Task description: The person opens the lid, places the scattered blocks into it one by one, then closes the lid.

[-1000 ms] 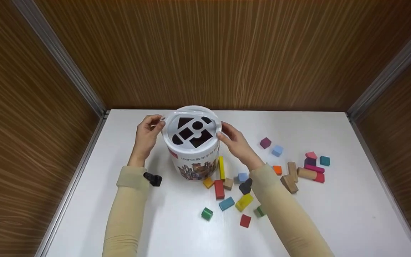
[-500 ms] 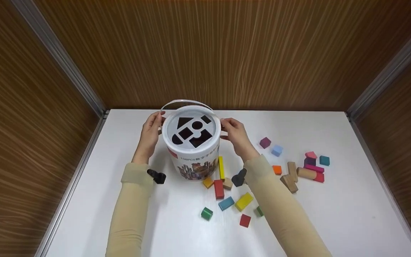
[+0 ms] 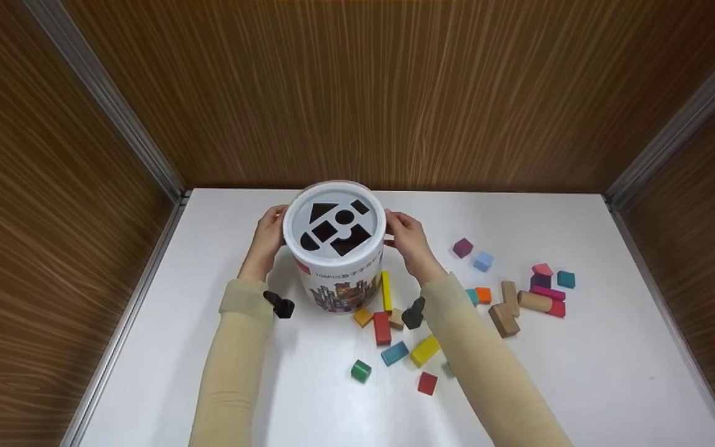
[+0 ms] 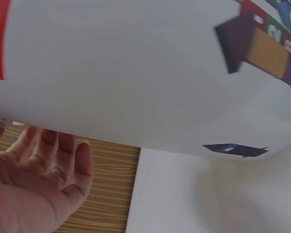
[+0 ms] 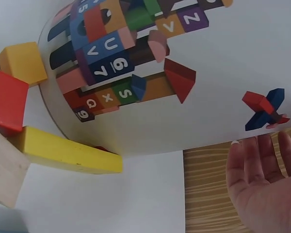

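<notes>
A white round bucket (image 3: pixel 342 287) printed with coloured toy blocks stands upright near the back of the table. Dark shaped holes pierce its white lid (image 3: pixel 332 228). On its left side, just under the rim, is my left hand (image 3: pixel 269 239); the left wrist view shows its fingers (image 4: pixel 76 165) loosely bent, tips at the printed wall. My right hand (image 3: pixel 408 241) is opposite it at the right side of the rim. Its fingers (image 5: pixel 250 162) reach up to the wall, slightly bent, in the right wrist view. Both thumbs are largely hidden, and the handle is out of sight.
In front of the bucket lie loose blocks, among them a yellow bar (image 3: pixel 386 292), a red block (image 3: pixel 382 328) and a green block (image 3: pixel 361 370). More are scattered to the right, including a tan cylinder (image 3: pixel 534 302). Wood-grain panels (image 3: pixel 357 93) enclose the white table (image 3: pixel 630 372).
The bucket's handle has swung from over the lid up and backward, out of sight behind the bucket. Both hands followed it to the rim's sides. The bucket stays in place.
</notes>
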Demonstrator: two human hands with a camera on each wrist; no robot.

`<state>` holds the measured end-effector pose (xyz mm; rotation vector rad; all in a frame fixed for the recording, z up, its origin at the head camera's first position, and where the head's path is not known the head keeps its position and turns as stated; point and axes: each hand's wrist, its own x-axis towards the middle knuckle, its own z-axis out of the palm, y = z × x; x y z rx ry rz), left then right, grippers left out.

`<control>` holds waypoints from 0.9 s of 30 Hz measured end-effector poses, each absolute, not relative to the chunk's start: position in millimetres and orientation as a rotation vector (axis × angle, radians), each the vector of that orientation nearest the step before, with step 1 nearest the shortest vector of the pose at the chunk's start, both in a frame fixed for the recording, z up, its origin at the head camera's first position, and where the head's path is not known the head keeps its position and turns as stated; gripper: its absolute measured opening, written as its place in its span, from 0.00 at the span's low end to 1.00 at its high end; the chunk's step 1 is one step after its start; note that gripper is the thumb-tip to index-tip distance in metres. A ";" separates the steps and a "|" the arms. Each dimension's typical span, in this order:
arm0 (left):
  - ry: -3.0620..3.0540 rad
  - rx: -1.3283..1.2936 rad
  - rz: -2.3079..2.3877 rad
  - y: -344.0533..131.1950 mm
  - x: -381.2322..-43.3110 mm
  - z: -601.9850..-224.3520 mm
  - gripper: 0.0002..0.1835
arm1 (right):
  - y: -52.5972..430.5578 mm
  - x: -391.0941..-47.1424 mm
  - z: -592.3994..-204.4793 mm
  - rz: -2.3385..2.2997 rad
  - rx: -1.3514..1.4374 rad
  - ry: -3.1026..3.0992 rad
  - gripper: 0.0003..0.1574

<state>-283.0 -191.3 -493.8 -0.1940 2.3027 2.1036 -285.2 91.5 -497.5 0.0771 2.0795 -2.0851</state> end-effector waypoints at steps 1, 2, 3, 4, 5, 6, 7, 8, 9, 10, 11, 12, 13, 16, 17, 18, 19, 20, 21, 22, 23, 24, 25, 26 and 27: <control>2.309 -0.203 2.092 -191.1 -282.6 -495.6 0.22 | 91.4 -284.7 -498.5 -2.083 0.077 2.082 0.25; 2.316 -0.209 2.079 -191.1 -282.1 -497.3 0.22 | 91.4 -284.3 -499.7 -2.078 0.080 2.084 0.25; 2.323 -0.216 2.066 -191.1 -281.5 -498.7 0.22 | 91.4 -284.0 -500.9 -2.072 0.083 2.084 0.25; 2.332 -0.224 2.049 -191.3 -281.0 -500.3 0.22 | 91.3 -283.4 -501.9 -2.066 0.086 2.085 0.24; 2.337 -0.232 2.035 -191.4 -280.5 -501.9 0.22 | 91.4 -282.8 -502.9 -2.062 0.087 2.085 0.24; 2.341 -0.234 2.018 -191.7 -280.0 -503.2 0.22 | 91.5 -282.2 -503.7 -2.056 0.089 2.085 0.23; 2.344 -0.239 2.004 -191.9 -279.7 -504.5 0.22 | 91.7 -281.7 -504.4 -2.052 0.088 2.085 0.23; 2.339 -0.247 1.997 -192.3 -279.3 -505.5 0.22 | 91.8 -281.1 -504.9 -2.052 0.084 2.082 0.23; 2.335 -0.253 1.988 -192.9 -279.0 -506.2 0.22 | 91.8 -280.4 -505.3 -2.055 0.079 2.079 0.23; 2.331 -0.259 1.977 -193.5 -278.7 -506.6 0.22 | 91.8 -279.6 -505.6 -2.056 0.071 2.079 0.23; 2.328 -0.262 1.965 -194.2 -278.4 -506.6 0.22 | 92.0 -279.1 -506.1 -2.059 0.063 2.076 0.23; 2.334 -0.260 1.944 -195.1 -278.2 -506.1 0.22 | 92.2 -278.3 -506.6 -2.059 0.053 2.077 0.23; 2.346 -0.255 1.919 -196.2 -277.9 -505.1 0.22 | 92.5 -277.3 -507.1 -2.060 0.039 2.077 0.23; 2.417 -0.232 1.812 -200.8 -278.6 -498.2 0.24 | 94.7 -273.0 -508.8 -2.055 -0.034 2.079 0.23; 2.453 -0.213 1.770 -202.7 -279.2 -494.4 0.25 | 95.7 -271.0 -509.4 -2.058 -0.071 2.073 0.24; 2.499 -0.189 1.725 -204.5 -279.8 -489.4 0.26 | 96.8 -268.8 -510.0 -2.058 -0.118 2.067 0.24; 2.552 -0.164 1.682 -206.2 -280.6 -483.6 0.27 | 98.0 -266.5 -510.8 -2.049 -0.169 2.061 0.26; 2.611 -0.130 1.636 -207.6 -281.5 -477.0 0.28 | 99.3 -264.1 -511.6 -2.033 -0.225 2.059 0.30; 2.671 -0.093 1.590 -208.3 -282.0 -470.1 0.28 | 100.5 -261.6 -512.4 -2.003 -0.285 2.064 0.34; 2.730 -0.054 1.546 -208.4 -282.4 -462.8 0.28 | 101.7 -259.2 -513.3 -1.974 -0.341 2.065 0.40; 2.789 -0.018 1.499 -207.8 -282.3 -455.1 0.28 | 102.5 -257.2 -514.6 -1.942 -0.391 2.067 0.45; 2.842 0.017 1.455 -206.5 -281.9 -447.3 0.28 | 102.9 -255.3 -515.6 -1.900 -0.435 2.080 0.50; 2.884 0.051 1.415 -204.7 -281.4 -440.2 0.28 | 103.1 -253.6 -516.8 -1.857 -0.468 2.096 0.54; 2.914 0.086 1.382 -202.5 -280.6 -433.6 0.27 | 102.8 -252.4 -518.2 -1.821 -0.494 2.109 0.58; 2.932 0.117 1.358 -199.6 -279.7 -427.3 0.27 | 102.2 -251.4 -519.4 -1.788 -0.510 2.124 0.62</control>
